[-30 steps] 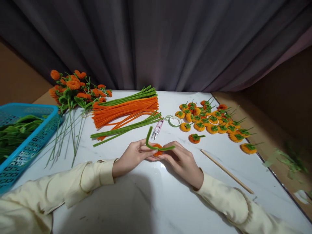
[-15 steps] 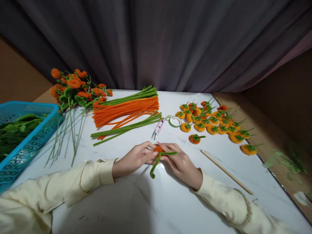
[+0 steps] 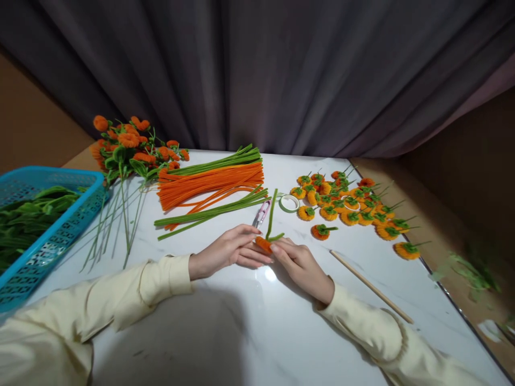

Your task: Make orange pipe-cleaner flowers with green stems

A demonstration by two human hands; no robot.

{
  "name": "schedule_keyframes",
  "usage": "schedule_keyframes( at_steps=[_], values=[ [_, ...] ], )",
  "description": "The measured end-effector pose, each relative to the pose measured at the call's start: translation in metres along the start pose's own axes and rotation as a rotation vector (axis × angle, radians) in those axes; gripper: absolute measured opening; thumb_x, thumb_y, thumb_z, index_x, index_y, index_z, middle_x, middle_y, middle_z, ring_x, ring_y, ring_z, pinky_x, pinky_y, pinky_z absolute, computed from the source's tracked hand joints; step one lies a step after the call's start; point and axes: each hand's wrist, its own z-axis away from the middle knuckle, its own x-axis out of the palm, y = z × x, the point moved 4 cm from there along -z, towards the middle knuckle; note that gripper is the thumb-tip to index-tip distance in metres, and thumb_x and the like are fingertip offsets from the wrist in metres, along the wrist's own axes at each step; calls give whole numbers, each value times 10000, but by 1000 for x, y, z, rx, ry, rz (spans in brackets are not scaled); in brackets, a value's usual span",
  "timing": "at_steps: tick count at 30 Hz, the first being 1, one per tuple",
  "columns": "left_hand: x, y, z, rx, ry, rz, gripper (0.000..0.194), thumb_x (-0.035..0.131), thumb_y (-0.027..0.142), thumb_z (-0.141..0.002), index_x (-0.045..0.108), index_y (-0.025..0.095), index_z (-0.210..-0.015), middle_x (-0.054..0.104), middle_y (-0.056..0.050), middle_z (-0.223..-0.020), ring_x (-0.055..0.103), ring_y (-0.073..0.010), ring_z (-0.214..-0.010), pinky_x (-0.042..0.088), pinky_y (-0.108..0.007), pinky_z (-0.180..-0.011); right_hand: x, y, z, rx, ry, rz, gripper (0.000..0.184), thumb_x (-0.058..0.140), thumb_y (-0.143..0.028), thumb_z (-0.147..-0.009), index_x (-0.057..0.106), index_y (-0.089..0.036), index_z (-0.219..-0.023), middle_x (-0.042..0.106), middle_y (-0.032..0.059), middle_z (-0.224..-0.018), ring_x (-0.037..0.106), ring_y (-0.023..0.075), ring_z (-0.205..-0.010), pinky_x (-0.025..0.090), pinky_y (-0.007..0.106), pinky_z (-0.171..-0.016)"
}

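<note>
Near edge: pale marbled worktop [image 3: 289, 343], with the shadow of the person across it.

Hands: right hand [image 3: 303, 265] closed at thumb and fingertips, pinching the lower right side of an orange chenille flower head [image 3: 263, 245]. Left hand [image 3: 231, 249] loosely part-open, fingers beside and below the same piece; whether they bear any load, cannot tell. Piece is held between the hands, above the worktop. A green chenille stem [image 3: 272, 214] projects from it, bent: long arm upright, short arm toward the right hand.

Right of the hands: wooden dowel [image 3: 372, 287], lying diagonally. Just beyond the fingers: pink-handled thread snips [image 3: 262, 213], partly hidden, and a roll of tape [image 3: 289, 210]. Farther right: cluster of finished-looking orange and yellow flower heads [image 3: 406, 250], green-backed.

Left: blue plastic basket [image 3: 76, 230] of green leaves [image 3: 32, 214]. Beyond the left hand: green chenille stems [image 3: 209, 216] and orange chenille stems [image 3: 209, 182]; bouquet of orange flowers [image 3: 129, 140] behind. Curtain [image 3: 257, 75] at back.

Risks (judgement): a slack pinch could let the petals spread or the green piece slip off-centre; over-tight squeezing could flatten the pile. Left fingers lie close to the snips and could nudge them or get nicked.
</note>
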Motion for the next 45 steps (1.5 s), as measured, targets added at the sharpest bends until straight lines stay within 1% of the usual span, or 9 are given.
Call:
schedule_keyframes(
  at_steps=[5, 10, 16, 20, 23, 27, 32, 38, 45],
  values=[
    [1, -1, 0, 15, -11, -84, 307, 628, 343, -793, 470, 163, -984, 690, -101, -842, 687, -232, -826, 542, -344, -701, 0, -2, 0, -67, -13, -16, 463, 391, -550, -898, 648, -170, -835, 603, 30, -660, 538, 144, -656, 437, 254, -615],
    [5, -1, 3, 125, -92, -157, 365, 671, 430, -736, 482, 144, -862, 696, -117, -764, 689, -232, -744, 550, -315, -604, -1, -9, 1, -60, 33, 30, 511, 326, -502, -936, 594, -165, -659, 537, 6, -581, 515, 121, -579, 424, 233, -577],
    [7, 0, 12, 221, -153, -209, 354, 677, 409, -742, 546, 109, -878, 698, -155, -842, 688, -243, -728, 554, -327, -590, 5, -20, 8, -60, 145, 112, 533, 278, -455, -958, 554, -148, -622, 554, 1, -559, 505, 106, -514, 407, 214, -530],
    [6, -3, 19, 263, -78, -236, 390, 696, 433, -722, 585, 80, -844, 703, -154, -787, 686, -207, -650, 547, -283, -578, 11, -27, 17, -136, 162, 165, 561, 265, -427, -970, 560, -147, -584, 586, -1, -547, 527, 94, -504, 415, 196, -548],
    [4, -5, 31, 296, -34, -255, 409, 696, 450, -717, 596, 74, -842, 702, -135, -757, 673, -172, -604, 542, -256, -563, 12, -31, 26, -224, 220, 246, 537, 355, -490, -931, 533, -154, -551, 519, -9, -468, 469, 87, -437, 379, 203, -497],
    [-4, -7, 49, 315, -3, -272, 378, 687, 426, -732, 602, 77, -850, 701, -128, -750, 675, -184, -593, 534, -254, -525, 14, -38, 37, -353, 291, 347, 403, 533, -545, -826, 575, -155, -732, 536, 1, -550, 494, 114, -494, 377, 222, -487],
    [-10, -9, 60, 315, -8, -290, 345, 681, 389, -737, 639, 73, -869, 707, -155, -861, 687, -217, -717, 537, -267, -587, 25, -53, 41, -470, 286, 356, 230, 534, -372, -876, 536, -179, -1000, 627, 71, -830, 593, 167, -757, 488, 257, -590],
    [-10, -10, 61, 291, -67, -335, 293, 658, 364, -754, 671, 85, -839, 719, -141, -849, 673, -203, -778, 526, -271, -678, 33, -60, 42, -556, 236, 274, 198, 471, -227, -911, 513, -187, -1101, 631, 90, -911, 594, 183, -851, 531, 323, -708],
    [-6, -12, 63, 286, -118, -402, 398, 612, 471, -783, 655, 76, -805, 713, -136, -775, 663, -162, -629, 488, -220, -562, 36, -63, 49, -654, 208, 322, 297, 360, -121, -927, 460, -178, -1201, 628, 107, -951, 581, 189, -878, 531, 339, -725]
  ],
)
